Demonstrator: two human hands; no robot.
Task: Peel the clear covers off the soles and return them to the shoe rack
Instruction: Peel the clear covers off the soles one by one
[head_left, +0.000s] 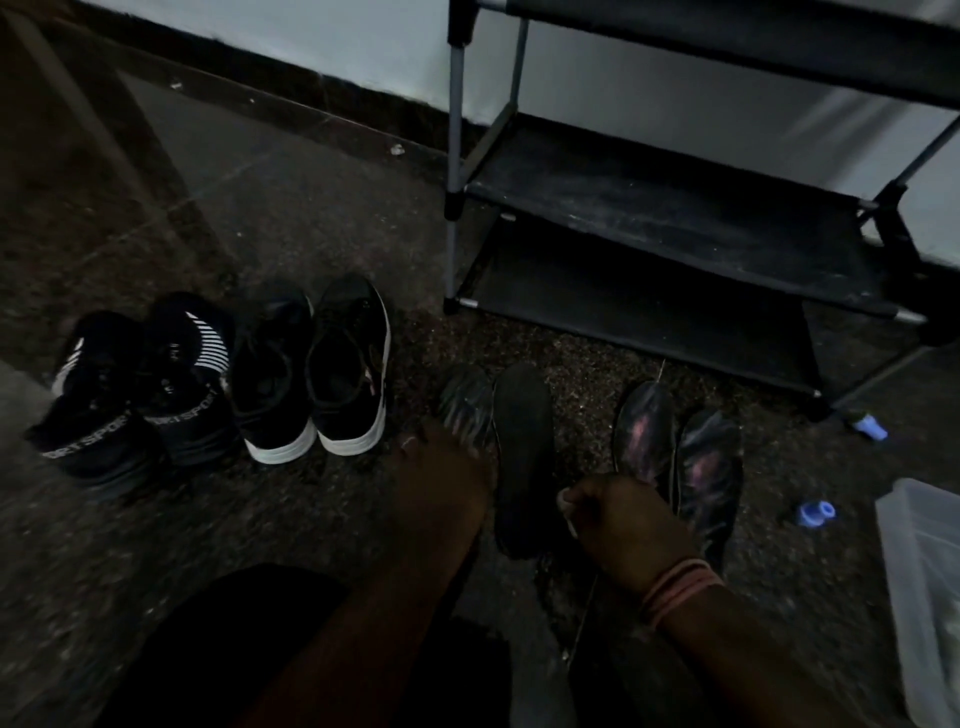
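- On the dark floor in front of me lay four soles in a row, just below the shoe rack (675, 218).
- My left hand (441, 467) reached out over the shiny wrapped sole (465, 397) at the left end of the row. My fingers lay on it, but it was too dark to tell if they were gripping it or just resting there.
- My right hand (618, 519) was curled into a fist. It pinched a thin clear strip (584, 618) that hung down from it toward my lap.
- Between my two hands lay a plain black sole (522, 457) with a dull look and no shine on it.
- To the right of my fist lay two more shiny soles (675, 457), side by side and touching, with pink glints on their wrap.
- The shoe rack stood against the wall, and the shelves I could see were bare.
- Off to the left stood two black shoes with white edges (317, 374), and next to them two black sport shoes (140, 384).
- A clear plastic box (930, 582) sat at the far right, with two small blue things (816, 513) on the floor near it.
- I wore pink bands (675, 587) on my right wrist.
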